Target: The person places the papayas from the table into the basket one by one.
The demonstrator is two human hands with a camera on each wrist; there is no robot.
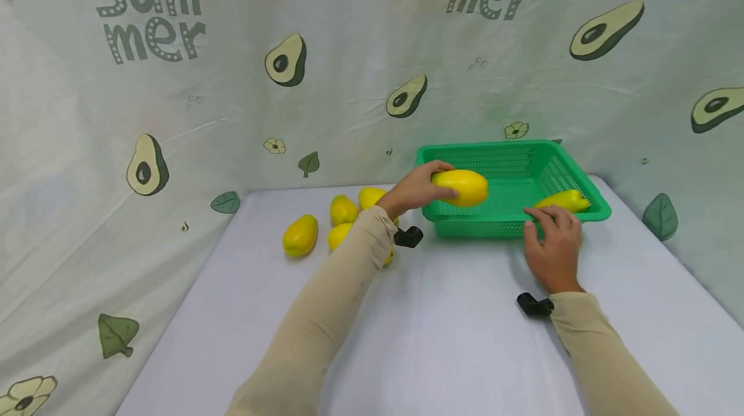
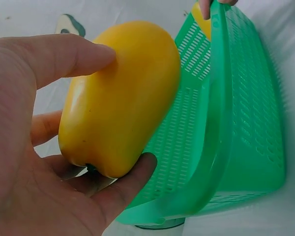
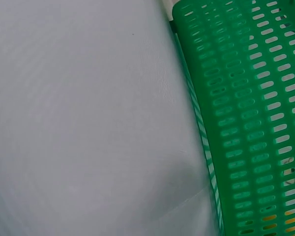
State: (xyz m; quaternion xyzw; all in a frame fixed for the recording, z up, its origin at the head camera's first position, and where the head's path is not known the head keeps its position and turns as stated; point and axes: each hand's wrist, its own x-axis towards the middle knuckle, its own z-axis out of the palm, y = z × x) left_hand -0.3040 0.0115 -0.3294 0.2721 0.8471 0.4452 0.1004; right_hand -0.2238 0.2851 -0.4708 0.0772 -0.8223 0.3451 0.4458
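My left hand (image 1: 420,188) holds a smooth, oblong yellow fruit (image 1: 463,187), mango-like in shape, above the left part of a green plastic basket (image 1: 482,228). In the left wrist view, the thumb lies across this fruit (image 2: 125,93) and the other fingers support it from below, around a dark stem dimple. At the basket's near rim, toward the right, my right hand (image 1: 555,245) grips the edge. Just behind those fingers another yellow fruit (image 1: 566,201) lies inside the basket. The right wrist view has only the basket's slotted wall (image 3: 246,108), with no fingers showing.
Several more yellow fruits lie on the white table (image 1: 453,325) left of the basket, one of them (image 1: 300,235) apart from the cluster; my left forearm (image 1: 331,300) partly covers that cluster. A printed cloth (image 1: 349,138) hangs behind the table.
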